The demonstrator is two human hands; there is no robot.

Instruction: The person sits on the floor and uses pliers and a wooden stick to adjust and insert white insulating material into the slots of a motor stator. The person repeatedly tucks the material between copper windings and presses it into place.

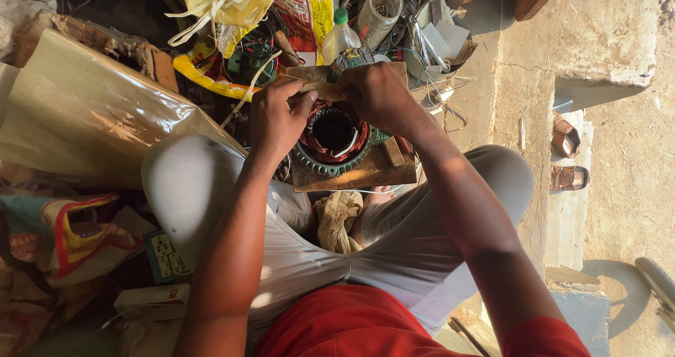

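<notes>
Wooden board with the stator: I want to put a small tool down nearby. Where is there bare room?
The board has a bare strip on its near edge. The concrete floor, right of the right knee, is open beyond the sandals. Beyond both hands it is crowded with bags, a bottle and wires.

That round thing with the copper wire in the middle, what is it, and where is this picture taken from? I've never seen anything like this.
There is no machine here: the picture comes from a camera worn on a person's head, looking down at their own lap and two bare hands. The person sits with knees apart. Between the knees lies a wooden board, and on it stands a round green metal ring wound inside with copper wire, which looks like part of an electric motor. The left hand and the right hand together hold a thin pale strip over its top edge. A crumpled cloth lies below the board. Behind stand a plastic bottle, bags and loose wires. Two sandals rest on the floor at the right.
</notes>
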